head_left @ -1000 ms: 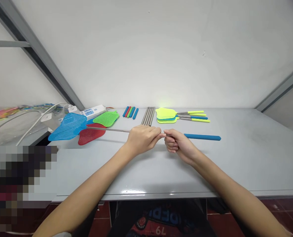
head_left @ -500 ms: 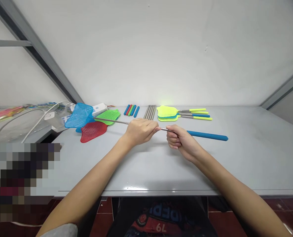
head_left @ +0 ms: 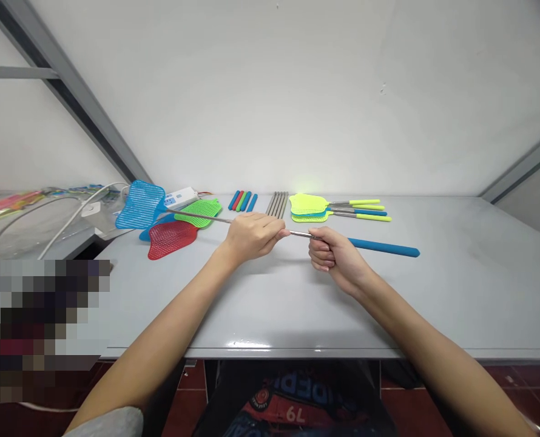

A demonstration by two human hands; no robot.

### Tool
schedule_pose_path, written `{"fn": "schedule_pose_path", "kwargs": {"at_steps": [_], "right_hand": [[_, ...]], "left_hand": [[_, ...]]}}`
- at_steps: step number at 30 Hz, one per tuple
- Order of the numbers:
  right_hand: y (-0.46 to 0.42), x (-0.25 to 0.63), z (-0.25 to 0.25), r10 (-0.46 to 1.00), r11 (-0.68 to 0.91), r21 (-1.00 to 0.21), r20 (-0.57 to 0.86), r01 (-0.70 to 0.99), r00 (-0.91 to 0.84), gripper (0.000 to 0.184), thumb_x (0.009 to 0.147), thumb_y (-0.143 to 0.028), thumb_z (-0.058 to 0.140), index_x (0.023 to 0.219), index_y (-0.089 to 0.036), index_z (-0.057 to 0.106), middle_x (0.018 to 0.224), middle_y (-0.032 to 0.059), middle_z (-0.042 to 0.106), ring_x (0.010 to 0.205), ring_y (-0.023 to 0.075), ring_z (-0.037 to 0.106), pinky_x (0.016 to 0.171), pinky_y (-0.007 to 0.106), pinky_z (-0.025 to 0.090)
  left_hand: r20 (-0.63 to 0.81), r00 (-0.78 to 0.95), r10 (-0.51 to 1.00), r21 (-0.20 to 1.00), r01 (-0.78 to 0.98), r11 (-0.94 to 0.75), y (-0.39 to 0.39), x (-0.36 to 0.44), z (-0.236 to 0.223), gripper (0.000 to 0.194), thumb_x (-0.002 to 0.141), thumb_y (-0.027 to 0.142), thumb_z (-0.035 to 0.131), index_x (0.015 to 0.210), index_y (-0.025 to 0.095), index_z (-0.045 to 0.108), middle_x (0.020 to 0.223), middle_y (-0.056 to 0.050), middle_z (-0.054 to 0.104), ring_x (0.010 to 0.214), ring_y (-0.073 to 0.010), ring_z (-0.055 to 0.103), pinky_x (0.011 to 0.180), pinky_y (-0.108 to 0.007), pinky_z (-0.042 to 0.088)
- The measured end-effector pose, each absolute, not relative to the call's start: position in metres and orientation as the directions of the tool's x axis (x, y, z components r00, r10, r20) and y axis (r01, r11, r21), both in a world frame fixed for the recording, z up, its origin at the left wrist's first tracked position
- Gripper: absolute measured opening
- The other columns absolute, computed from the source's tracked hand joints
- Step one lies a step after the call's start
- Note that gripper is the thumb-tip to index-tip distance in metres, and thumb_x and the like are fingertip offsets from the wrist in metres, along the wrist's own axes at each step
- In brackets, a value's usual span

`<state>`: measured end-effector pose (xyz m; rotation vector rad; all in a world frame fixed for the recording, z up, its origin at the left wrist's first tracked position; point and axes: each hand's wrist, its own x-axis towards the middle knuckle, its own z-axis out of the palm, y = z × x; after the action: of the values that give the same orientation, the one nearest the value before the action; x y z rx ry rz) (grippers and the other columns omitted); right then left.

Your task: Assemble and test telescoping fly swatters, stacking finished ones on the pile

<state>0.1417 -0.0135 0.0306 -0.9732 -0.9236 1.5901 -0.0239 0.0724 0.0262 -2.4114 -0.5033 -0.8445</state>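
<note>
Both my hands grip one blue fly swatter (head_left: 141, 206) with a thin metal telescopic rod, held level above the table. My left hand (head_left: 254, 237) is closed round the rod near its middle, palm down. My right hand (head_left: 336, 258) is closed, with the thumb on top, round the rod where it meets the blue handle (head_left: 386, 247), which sticks out to the right. A short stretch of bare rod shows between the hands. Beneath the blue swatter head lie a red swatter head (head_left: 173, 238) and a green one (head_left: 199, 212), with part of another blue one.
Behind my hands lie several coloured handle sleeves (head_left: 241, 201) and several metal rods (head_left: 276, 204). To their right are stacked swatters with yellow heads (head_left: 307, 204). A white power strip (head_left: 181, 198) and a cable (head_left: 76, 212) are at the left, by plastic bags (head_left: 19, 224).
My left hand has slid slightly left, and the blue swatter head has moved left and up with it. More rod shows between the hands. My right hand has hardly moved.
</note>
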Motion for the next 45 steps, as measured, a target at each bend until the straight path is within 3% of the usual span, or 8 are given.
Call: {"fn": "schedule_pose_path", "kwargs": {"at_steps": [16, 25, 36, 45], "right_hand": [[-0.012, 0.15, 0.033, 0.983, -0.173, -0.92, -0.138, -0.352, -0.123, 0.036, 0.072, -0.029, 0.046, 0.046, -0.019, 0.022, 0.045, -0.0071, 0.011, 0.039, 0.0057, 0.009, 0.037, 0.022, 0.012], [-0.013, 0.15, 0.037, 0.981, -0.19, -0.913, -0.167, -0.362, -0.095, 0.036, 0.072, -0.027, 0.045, 0.045, -0.019, 0.023, 0.043, -0.0071, 0.011, 0.038, 0.0053, 0.009, 0.037, 0.022, 0.012], [-0.008, 0.161, 0.031, 0.961, -0.268, -0.854, -0.209, -0.445, -0.179, 0.038, 0.074, -0.028, 0.043, 0.041, -0.018, 0.024, 0.041, -0.0067, 0.012, 0.037, 0.006, 0.011, 0.036, 0.022, 0.015], [-0.007, 0.156, 0.024, 0.946, -0.32, -0.788, -0.236, -0.526, -0.221, 0.038, 0.075, -0.029, 0.036, 0.039, -0.017, 0.029, 0.038, -0.0057, 0.016, 0.035, 0.0063, 0.016, 0.037, 0.022, 0.019]], "left_hand": [[0.675, 0.705, 0.218, -0.332, 0.554, -0.764, 0.079, -0.033, 0.025, 0.033, 0.084, 0.03, 0.03, 0.061, 0.019, 0.052, 0.049, 0.001, 0.055, 0.048, -0.0107, 0.05, 0.048, -0.023, 0.029], [0.692, 0.7, 0.176, -0.355, 0.542, -0.762, 0.08, -0.035, 0.024, 0.032, 0.083, 0.03, 0.032, 0.059, 0.018, 0.049, 0.047, 0.002, 0.052, 0.046, -0.0102, 0.048, 0.047, -0.023, 0.027], [0.688, 0.654, 0.315, -0.24, 0.615, -0.751, 0.062, -0.02, 0.019, 0.029, 0.082, 0.033, 0.039, 0.061, 0.018, 0.052, 0.052, 0.002, 0.053, 0.05, -0.0092, 0.046, 0.048, -0.024, 0.026], [0.692, 0.634, 0.346, -0.124, 0.576, -0.808, 0.051, -0.009, 0.017, 0.02, 0.082, 0.03, 0.04, 0.083, 0.018, 0.056, 0.066, -0.001, 0.056, 0.061, -0.0116, 0.047, 0.057, -0.023, 0.031]]}}
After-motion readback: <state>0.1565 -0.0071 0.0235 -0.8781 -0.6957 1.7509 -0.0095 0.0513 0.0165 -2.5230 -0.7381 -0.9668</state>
